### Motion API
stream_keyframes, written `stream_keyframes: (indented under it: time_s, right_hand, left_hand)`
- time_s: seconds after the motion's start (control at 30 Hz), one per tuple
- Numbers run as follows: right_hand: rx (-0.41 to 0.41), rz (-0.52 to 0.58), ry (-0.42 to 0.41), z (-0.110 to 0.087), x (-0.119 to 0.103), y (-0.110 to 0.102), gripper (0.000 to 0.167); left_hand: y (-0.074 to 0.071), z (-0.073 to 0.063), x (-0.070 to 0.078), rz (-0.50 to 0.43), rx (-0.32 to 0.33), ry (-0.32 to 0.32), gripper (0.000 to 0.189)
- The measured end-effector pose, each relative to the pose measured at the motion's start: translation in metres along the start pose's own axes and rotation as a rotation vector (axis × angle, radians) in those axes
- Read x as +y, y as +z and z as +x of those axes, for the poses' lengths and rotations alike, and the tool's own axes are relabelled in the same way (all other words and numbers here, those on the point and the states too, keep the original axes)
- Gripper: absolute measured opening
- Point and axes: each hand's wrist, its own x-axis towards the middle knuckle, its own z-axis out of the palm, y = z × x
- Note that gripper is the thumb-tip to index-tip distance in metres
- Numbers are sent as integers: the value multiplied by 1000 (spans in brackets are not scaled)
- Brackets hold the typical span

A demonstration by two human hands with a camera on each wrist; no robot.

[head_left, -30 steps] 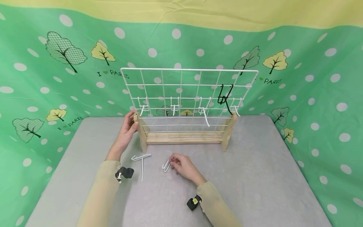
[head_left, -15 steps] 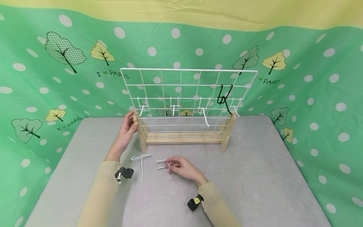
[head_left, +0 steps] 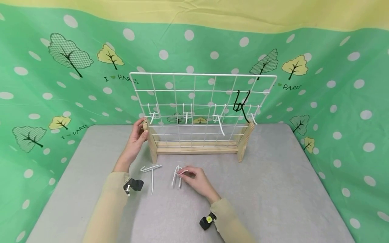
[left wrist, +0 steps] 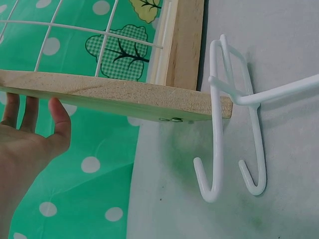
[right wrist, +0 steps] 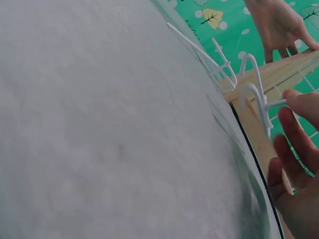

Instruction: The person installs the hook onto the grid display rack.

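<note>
In the head view, my left hand [head_left: 133, 140] touches the left wooden end [head_left: 150, 143] of a stand that holds a white wire grid [head_left: 194, 90]. In the left wrist view, its fingertips [left wrist: 60, 117] lie against the end's outer side. My right hand [head_left: 197, 180] pinches a white wire hook [head_left: 175, 176] by its single prong, thumb against fingers. Its paired bent ends point toward the near side of the table. Close up in the right wrist view, that hook [right wrist: 263, 104] sticks out beyond the fingertips. Another white hook [head_left: 152, 179] lies on the table left of it.
Several white hooks hang along the grid, including one white hook [head_left: 219, 123] near the centre right. A black hook [head_left: 240, 106] hangs higher at the right. The grey table [head_left: 282, 185] meets a green patterned cloth [head_left: 170, 44] behind and at both sides.
The hook in my right hand has been turned: its paired ends pointed left half a second ago and now point toward the near side. My left hand has stayed at the stand.
</note>
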Motion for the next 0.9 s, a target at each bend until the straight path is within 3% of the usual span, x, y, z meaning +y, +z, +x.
stream_keyframes:
  time_s: [0.37,0.67,0.9]
  right_hand:
    - [168,85,-112,-1,-1,1,9]
    - [200,114,-63,-3,-6,-3,8]
    - [326,73,-42,-3,-15,0,7]
  left_hand:
    - [1,0,2,4,6,-8,48]
    - [1,-1,5,17,4,-19,48]
    - [0,0,2,8,2,-16,48]
